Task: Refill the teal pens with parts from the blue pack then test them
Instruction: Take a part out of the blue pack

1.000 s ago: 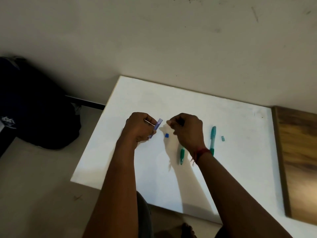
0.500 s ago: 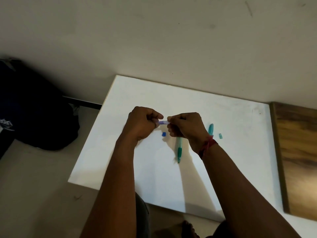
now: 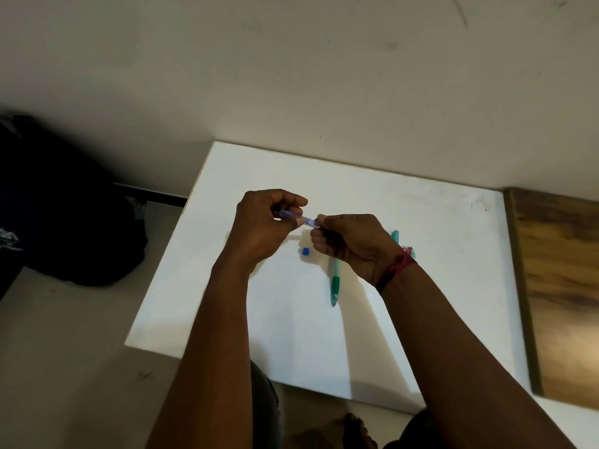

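At frame centre above the white table (image 3: pixel 421 254), left hand (image 3: pixel 262 228) and right hand (image 3: pixel 350 244) both pinch the slim translucent blue plastic pack (image 3: pixel 299 218); teal plastic pen (image 3: pixel 334 280) lies just below, apparently unfilled, testing undone.

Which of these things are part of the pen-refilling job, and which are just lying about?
Part of the job:
- blue pack, held between left hand and right hand
- teal pen on the table
- second teal pen, mostly hidden behind the right wrist
- small blue piece, probably off the pack

Lying about:
- dark bag on the floor
- wooden board
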